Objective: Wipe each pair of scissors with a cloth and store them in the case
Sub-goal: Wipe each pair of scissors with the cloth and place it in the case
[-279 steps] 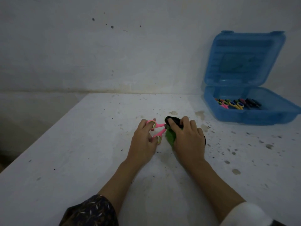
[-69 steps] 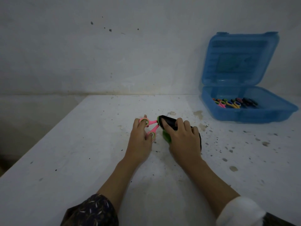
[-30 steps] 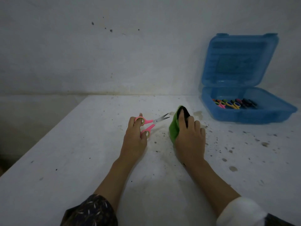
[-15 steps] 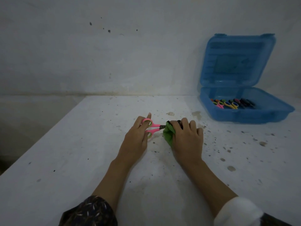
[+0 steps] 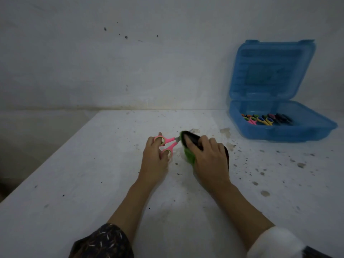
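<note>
Right now the pink scissors (image 5: pixel 168 145) lie low over the middle of the table (image 5: pixel 93 174), handles pointing left and blades running right into the cloth (image 5: pixel 189 155), a green and dark wad that hides everything past the pivot. The left hand (image 5: pixel 154 159) is closed on the handles, with fingers at both loops, which stand spread apart, so the blades are probably open inside the fold. The right hand (image 5: pixel 208 159) is clamped over the cloth from above, fingers curled down around it, pinching the fabric onto the metal. The step in hand looks like the wiping of this pair, and to do it well the left hand should keep the handles steady while the right draws the cloth along the blades from pivot to tip, pressing on the flat faces and keeping fingertips off the cutting edges. With the blades apart, each one can be taken in turn, inner face included; then the loops should be brought together before the pair travels. Well apart to the right, near the wall (image 5: pixel 130 71), the blue case (image 5: pixel 316 135) stands with its lid (image 5: pixel 270 71) raised, and several coloured scissors (image 5: pixel 264 120) already lie in its tray, leaving room beside them. Dark specks and stains dot the table, so the cleaned pair is better carried straight to the case than set down.
</note>
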